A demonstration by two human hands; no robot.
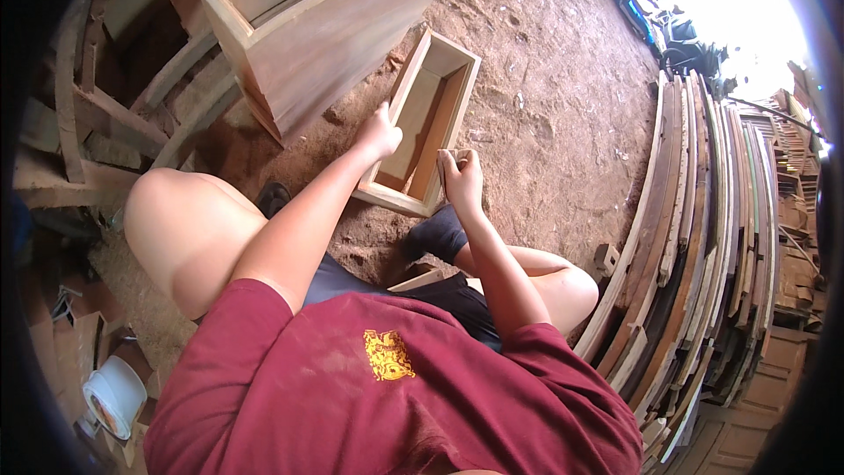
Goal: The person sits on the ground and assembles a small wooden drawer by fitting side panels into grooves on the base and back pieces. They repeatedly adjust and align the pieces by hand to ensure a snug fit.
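Note:
A shallow open wooden drawer [469,72] stands slanted in front of me, between my lower legs, with its hollow inside facing up toward me. My left hand [378,134] grips the drawer's left rim, fingers wrapped over the edge. On the opposite rim, toward the near end, my right hand [463,178] is closed with its fingers bent. It pinches a small, thin brownish piece against the wood; its kind is too small to tell.
A large pale wooden cabinet [325,57] stands at upper left, close beyond the drawer. Curved wooden pieces [114,114] fill the left side. Many long planks [677,229] are stacked at right. A motorbike [668,31] is at upper right, a white bucket [117,391] at lower left. The ground [545,97] is bare earth.

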